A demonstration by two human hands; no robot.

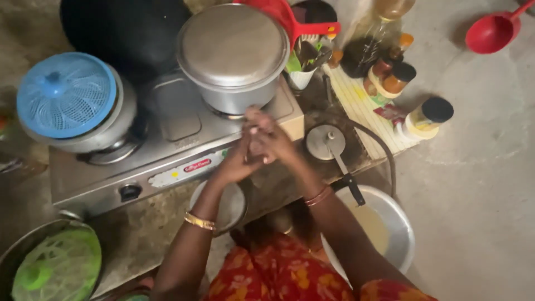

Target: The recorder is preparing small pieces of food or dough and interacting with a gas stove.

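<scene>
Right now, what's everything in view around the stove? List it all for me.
Stove: one, steel, two burners, centre.
Pot: one, steel, lidded, on the right burner.
Second pot: one, steel, on the left burner, under a blue mesh cover.
Strainer: one, red, behind the lidded pot.
Jars: several, dark-lidded, on the pale mat to the right.
Ladle: one, red, top right.
Flat ladle: one, steel, black handle, right of the stove.
Basin: one, steel, holding pale liquid, lower right.
Green mesh cover: one, bottom left.
Left hand, right hand: pressed together before the stove, bangles on both wrists.
</scene>
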